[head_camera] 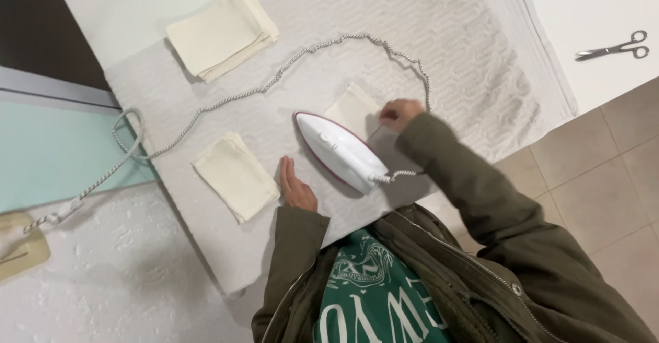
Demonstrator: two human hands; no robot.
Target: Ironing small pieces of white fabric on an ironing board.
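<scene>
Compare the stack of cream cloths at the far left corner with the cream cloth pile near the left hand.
The far stack looks thicker, with several fanned layers; the near pile looks thinner. The far stack lies away from both hands; the near pile lies just beside the left hand, whether touching is unclear. The far stack spans towel and bare table; the near pile sits wholly on the towel. Both are cream, folded and roughly rectangular.

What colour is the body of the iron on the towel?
White, with a dark red edge; the iron shows in the head view.
</scene>
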